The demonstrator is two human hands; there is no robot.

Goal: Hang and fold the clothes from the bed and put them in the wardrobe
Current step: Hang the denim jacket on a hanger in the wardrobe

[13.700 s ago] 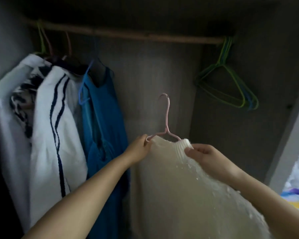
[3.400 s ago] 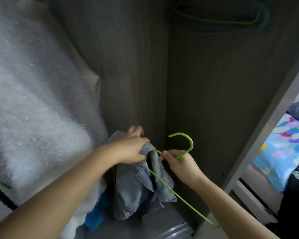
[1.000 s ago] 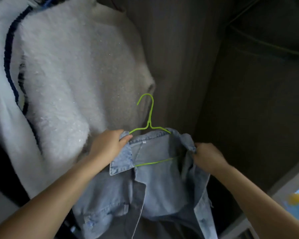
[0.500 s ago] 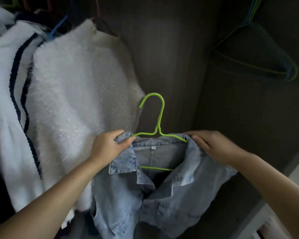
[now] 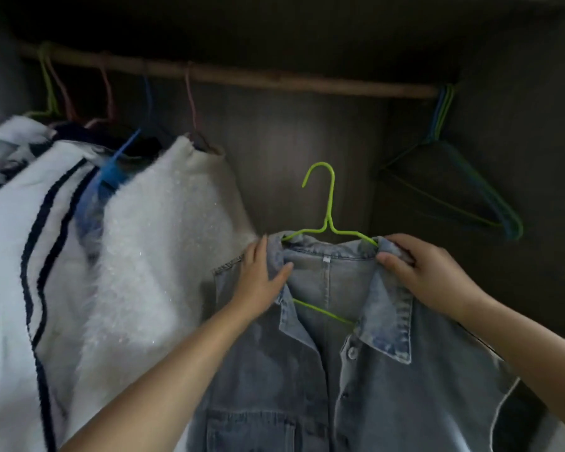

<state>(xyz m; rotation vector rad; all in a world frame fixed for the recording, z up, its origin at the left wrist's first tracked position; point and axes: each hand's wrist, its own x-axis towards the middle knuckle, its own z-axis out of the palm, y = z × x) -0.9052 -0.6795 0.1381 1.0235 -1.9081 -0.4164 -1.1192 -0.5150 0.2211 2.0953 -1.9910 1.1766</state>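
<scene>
A light blue denim jacket (image 5: 356,370) sits on a green wire hanger (image 5: 328,210), held up inside the wardrobe below the wooden rail (image 5: 274,80). My left hand (image 5: 263,282) grips the jacket's left collar and shoulder, thumb over the front. My right hand (image 5: 428,275) pinches the right collar where the hanger arm runs under it. The hanger's hook points up, free of the rail.
On the rail's left hang a fluffy white sweater (image 5: 163,249), a blue garment (image 5: 111,174) and a white jacket with dark stripes (image 5: 23,256). Several empty wire hangers (image 5: 463,190) hang at the rail's right end. Bare rail lies between them.
The view has tilted up and the rail now shows. Both hands have lifted the jacket on its hanger higher, and the collar is spread wider.
</scene>
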